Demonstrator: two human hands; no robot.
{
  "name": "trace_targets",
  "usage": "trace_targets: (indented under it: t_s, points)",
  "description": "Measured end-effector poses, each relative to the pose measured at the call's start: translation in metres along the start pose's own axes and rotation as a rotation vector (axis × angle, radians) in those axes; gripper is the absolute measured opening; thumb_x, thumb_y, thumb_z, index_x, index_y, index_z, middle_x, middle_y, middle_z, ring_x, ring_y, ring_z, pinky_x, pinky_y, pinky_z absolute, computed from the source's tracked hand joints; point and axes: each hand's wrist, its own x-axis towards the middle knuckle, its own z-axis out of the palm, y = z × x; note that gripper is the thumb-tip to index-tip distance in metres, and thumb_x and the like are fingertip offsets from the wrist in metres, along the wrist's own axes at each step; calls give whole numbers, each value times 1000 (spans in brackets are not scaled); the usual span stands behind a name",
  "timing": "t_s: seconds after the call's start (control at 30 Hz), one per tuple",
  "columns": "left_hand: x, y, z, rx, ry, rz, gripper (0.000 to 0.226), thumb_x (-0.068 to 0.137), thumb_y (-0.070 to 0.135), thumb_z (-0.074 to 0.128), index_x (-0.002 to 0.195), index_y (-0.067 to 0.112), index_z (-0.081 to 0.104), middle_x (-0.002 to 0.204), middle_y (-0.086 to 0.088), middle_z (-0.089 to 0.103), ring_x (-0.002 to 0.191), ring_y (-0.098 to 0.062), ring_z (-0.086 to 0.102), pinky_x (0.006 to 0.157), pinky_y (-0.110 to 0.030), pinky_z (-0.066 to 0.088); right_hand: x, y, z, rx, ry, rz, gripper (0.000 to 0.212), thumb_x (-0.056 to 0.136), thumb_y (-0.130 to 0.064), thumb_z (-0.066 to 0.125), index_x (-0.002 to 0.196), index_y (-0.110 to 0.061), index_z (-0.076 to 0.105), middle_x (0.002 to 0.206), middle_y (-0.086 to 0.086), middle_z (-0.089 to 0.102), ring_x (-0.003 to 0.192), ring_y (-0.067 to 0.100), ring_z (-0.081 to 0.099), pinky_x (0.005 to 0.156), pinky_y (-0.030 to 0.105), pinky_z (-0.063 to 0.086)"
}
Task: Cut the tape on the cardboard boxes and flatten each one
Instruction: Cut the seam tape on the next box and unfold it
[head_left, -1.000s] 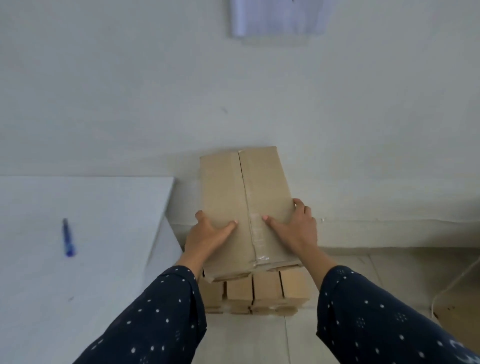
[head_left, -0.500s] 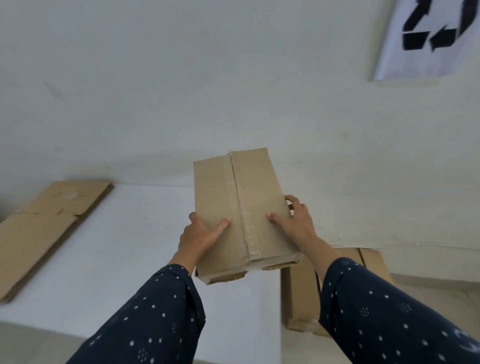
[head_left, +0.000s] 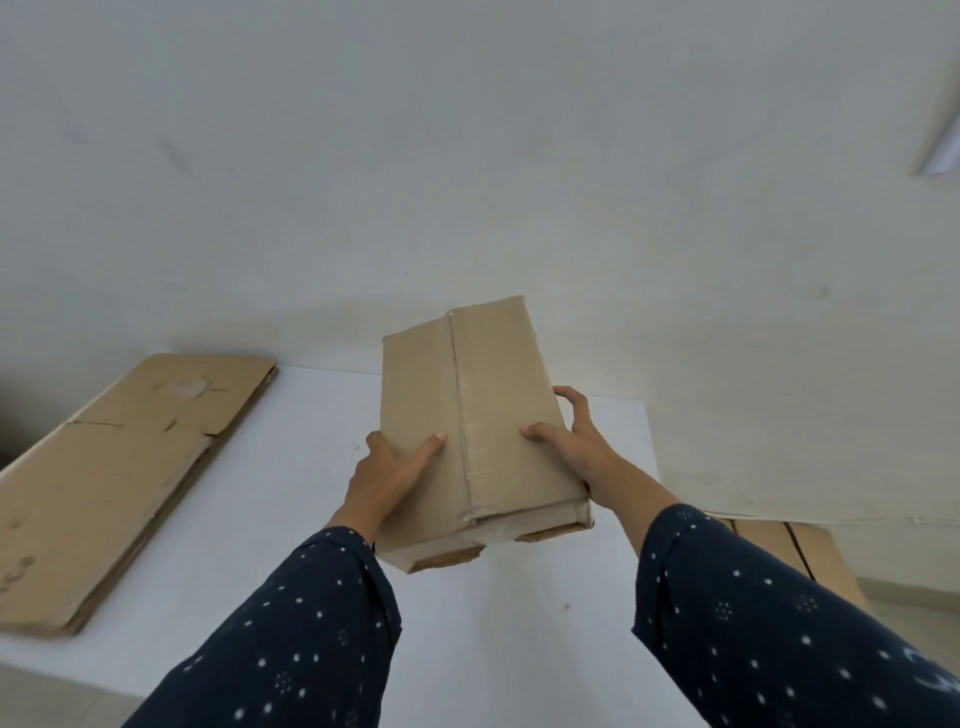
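Observation:
A closed brown cardboard box (head_left: 467, 415) hangs in the air above the white table (head_left: 291, 493), long side pointing away from me. Clear tape runs along its middle seam and over the near end. My left hand (head_left: 387, 475) grips the box's left side, thumb on top. On the other side my right hand (head_left: 576, 441) holds it the same way, thumb on top and fingers curled round the edge. A stack of flattened cardboard (head_left: 104, 467) lies on the table's left part.
More cardboard boxes (head_left: 795, 556) stand on the floor to the right of the table, partly hidden by my right sleeve. A white wall rises behind the table. A white strip shows at the upper right edge.
The box was lifted off the pile of boxes on the floor and carried left. It is now over the table. The view has swung left, bringing the flattened cardboard into sight.

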Motion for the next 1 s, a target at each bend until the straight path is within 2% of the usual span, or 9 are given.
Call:
trace_targets:
  t_s: [0.17,0.27,0.4,0.5,0.6,0.73,0.83,0.93,1.0]
  points:
    - [40,-19,-15,15,-75,-20,99,84,75,55,155,20,14,148,-12,40,124,-33,50,105,-48,44,14,-22,39,15,22,63,65,87,-28,70,132,-50,27,114,6,55,97,28,62,73,39,57]
    - [60,-28,-17,136,-209,-41,81,95,69,40,159,39,0,159,-18,20,141,-43,31,118,-53,27,17,-22,68,22,109,112,71,77,-34,75,124,-60,30,123,10,48,99,32,59,81,45,57]
    - [73,-32,-16,136,-454,-45,64,104,55,33,157,45,-2,167,-13,2,154,-35,2,123,-54,6,16,-19,103,-112,289,138,72,72,-38,74,121,-65,29,119,9,34,97,34,50,84,46,53]
    - [76,-36,-22,-42,-580,-157,76,95,71,36,156,49,-4,169,-5,-3,154,-31,0,122,-60,7,11,-24,131,-310,413,141,71,70,-43,69,120,-65,23,114,6,32,100,34,44,93,55,46]
    - [76,-30,-41,-211,-700,-271,102,75,92,40,158,44,4,168,-1,4,154,-32,6,118,-64,8,4,-37,159,-408,496,151,72,73,-43,67,126,-63,22,119,5,32,102,31,39,90,47,39]
    - [88,-17,-71,-276,-862,-236,130,50,100,53,156,29,28,159,-13,33,145,-38,30,114,-69,21,-4,-52,198,-470,514,77,81,72,-58,66,140,-53,22,133,4,29,120,32,38,95,48,36]
    - [100,-16,-93,-306,-881,-206,113,60,87,64,151,26,38,144,-11,49,128,-38,50,100,-68,44,-2,-62,212,-350,470,52,105,72,-57,72,155,-28,14,145,5,32,133,32,38,106,49,39]
    - [104,-26,-109,-349,-904,-159,72,82,70,59,138,24,55,122,-12,61,92,-35,65,77,-55,57,2,-61,221,-209,449,-15,71,85,-42,68,147,-22,42,139,0,49,122,22,52,101,38,47]
    - [105,-34,-119,-405,-894,-141,59,88,66,56,129,25,62,115,-12,64,84,-31,65,72,-47,57,3,-56,229,-106,474,-58,45,94,-35,58,137,-27,54,130,-4,57,115,17,56,98,33,47]
